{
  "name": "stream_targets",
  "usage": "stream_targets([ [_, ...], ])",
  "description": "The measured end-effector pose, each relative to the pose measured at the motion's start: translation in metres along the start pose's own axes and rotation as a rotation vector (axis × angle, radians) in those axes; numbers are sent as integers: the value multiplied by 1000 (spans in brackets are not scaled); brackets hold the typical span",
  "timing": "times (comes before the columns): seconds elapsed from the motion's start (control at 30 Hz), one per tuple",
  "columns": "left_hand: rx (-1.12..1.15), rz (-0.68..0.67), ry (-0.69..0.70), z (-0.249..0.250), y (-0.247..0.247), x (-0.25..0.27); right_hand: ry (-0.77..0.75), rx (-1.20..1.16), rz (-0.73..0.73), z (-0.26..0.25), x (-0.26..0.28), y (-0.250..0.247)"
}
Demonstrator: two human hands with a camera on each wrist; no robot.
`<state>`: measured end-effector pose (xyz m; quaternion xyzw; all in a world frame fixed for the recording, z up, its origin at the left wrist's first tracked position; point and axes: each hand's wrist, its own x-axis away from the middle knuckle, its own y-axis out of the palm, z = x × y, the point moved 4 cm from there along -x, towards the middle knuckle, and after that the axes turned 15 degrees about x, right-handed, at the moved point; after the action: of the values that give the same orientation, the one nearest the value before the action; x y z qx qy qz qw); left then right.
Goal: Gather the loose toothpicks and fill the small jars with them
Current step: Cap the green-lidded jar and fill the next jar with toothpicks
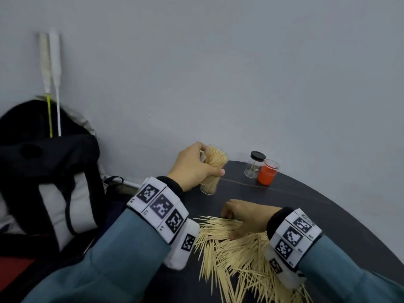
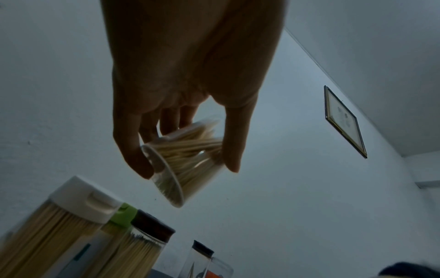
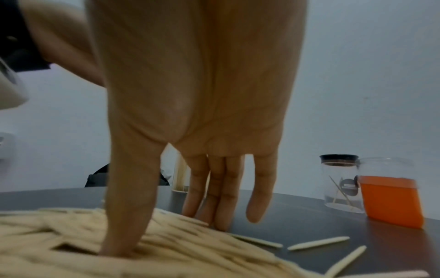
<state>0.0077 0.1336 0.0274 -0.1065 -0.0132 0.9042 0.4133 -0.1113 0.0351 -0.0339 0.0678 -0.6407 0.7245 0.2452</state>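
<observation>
My left hand [image 1: 210,161] grips a clear lidless jar [image 1: 211,182] packed with toothpicks and holds it tilted at the table's far left edge. In the left wrist view the thumb and fingers wrap round that jar [image 2: 190,169]. Nearer to me, my right hand [image 1: 229,225] rests on a big loose pile of toothpicks [image 1: 240,254]. Its thumb [image 3: 119,244] presses into the pile [image 3: 59,235], and its straight fingers [image 3: 214,216] touch down at the pile's far edge. A clear jar with a black lid [image 1: 254,165] holds a few toothpicks, beside an orange jar [image 1: 267,172].
The dark round table [image 1: 306,204] stands against a grey wall. A black and white bag [image 1: 54,182] lies to its left. Three filled, lidded toothpick containers [image 2: 71,235] show low in the left wrist view. A few stray toothpicks [image 3: 316,244] lie right of the pile.
</observation>
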Motion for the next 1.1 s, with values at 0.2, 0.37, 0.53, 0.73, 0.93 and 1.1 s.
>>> stream_targets([
  [0.2, 15, 0, 6, 2, -5, 2, -19, 23, 15, -5, 4, 3],
  [0.37, -6, -15, 8, 2, -2, 4, -6, 41, -8, -5, 6, 9],
  [0.53, -17, -24, 6, 2, -1, 4, 8, 69, -14, -2, 11, 14],
  [0.73, -58, -34, -2, 2, 4, 4, 51, 65, -27, 4, 18, 17],
  [0.93, -87, -51, -10, 3, 14, 6, 142, -49, -27, 19, 23, 22],
  [1.1, -106, -80, -23, 3, 24, 6, 146, -163, 51, 32, 25, 21],
])
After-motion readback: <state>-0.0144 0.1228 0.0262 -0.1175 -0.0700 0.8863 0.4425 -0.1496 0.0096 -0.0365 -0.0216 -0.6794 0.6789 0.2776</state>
